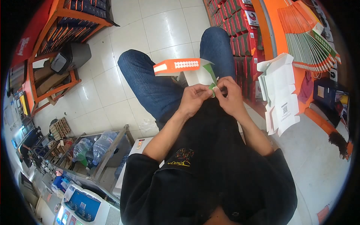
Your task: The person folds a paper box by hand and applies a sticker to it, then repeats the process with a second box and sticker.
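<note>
A partly folded cardboard box (167, 66), orange and green outside and white inside, is held over my lap between my knees. My left hand (194, 99) pinches the near end of the box at a green flap, thumb and fingertips pressed together. Close beside it, my right hand (230, 96) grips the same green end, its fingers curled around the edge. The orange side with a row of white shapes points away from me. Parts of the flap are hidden behind my fingers.
On the right, flat white box blanks (284, 86) lie near a fanned stack of orange and green cartons (313, 47). Red boxes (243, 22) are piled beyond my right knee. At left stand an orange shelf (56, 15), a grey bin (73, 58) and large plastic bottles (103, 146).
</note>
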A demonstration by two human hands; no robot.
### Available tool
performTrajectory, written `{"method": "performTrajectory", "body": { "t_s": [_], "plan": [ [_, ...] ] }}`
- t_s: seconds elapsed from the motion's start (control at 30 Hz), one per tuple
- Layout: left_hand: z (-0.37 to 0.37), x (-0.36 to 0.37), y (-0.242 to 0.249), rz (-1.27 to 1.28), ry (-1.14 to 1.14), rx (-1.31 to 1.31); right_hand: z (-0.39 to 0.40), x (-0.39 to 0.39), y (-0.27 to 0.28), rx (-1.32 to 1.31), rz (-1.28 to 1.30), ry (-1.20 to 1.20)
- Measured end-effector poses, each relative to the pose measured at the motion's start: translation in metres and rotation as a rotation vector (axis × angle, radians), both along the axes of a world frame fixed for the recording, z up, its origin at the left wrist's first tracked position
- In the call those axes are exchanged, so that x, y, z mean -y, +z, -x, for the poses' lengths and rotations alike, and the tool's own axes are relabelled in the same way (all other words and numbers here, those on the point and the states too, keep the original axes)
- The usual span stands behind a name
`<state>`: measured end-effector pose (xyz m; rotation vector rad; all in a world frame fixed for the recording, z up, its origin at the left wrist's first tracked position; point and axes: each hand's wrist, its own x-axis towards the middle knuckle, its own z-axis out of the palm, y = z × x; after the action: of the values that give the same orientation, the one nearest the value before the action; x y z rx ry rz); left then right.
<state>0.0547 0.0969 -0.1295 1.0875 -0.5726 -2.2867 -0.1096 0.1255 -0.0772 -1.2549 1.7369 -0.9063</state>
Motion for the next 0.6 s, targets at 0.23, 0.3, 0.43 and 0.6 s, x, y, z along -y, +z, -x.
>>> {"method": "performTrajectory", "body": {
  "t_s": [0.23,0.3,0.43,0.6],
  "plan": [
    [0.005,0.002,-0.001,0.206,-0.129,0.067,0.010,-0.005,-0.004,-0.067,-0.031,0.069],
    [0.004,0.005,0.000,0.217,-0.142,0.074,0.009,-0.002,-0.007,-0.040,-0.028,0.045],
    [0.006,0.004,0.000,0.149,-0.241,0.131,0.011,0.004,-0.008,0.034,-0.209,-0.022],
    [0.005,0.006,-0.002,0.105,-0.126,0.080,0.028,0.007,-0.012,0.023,-0.110,0.169]
  ]
}}
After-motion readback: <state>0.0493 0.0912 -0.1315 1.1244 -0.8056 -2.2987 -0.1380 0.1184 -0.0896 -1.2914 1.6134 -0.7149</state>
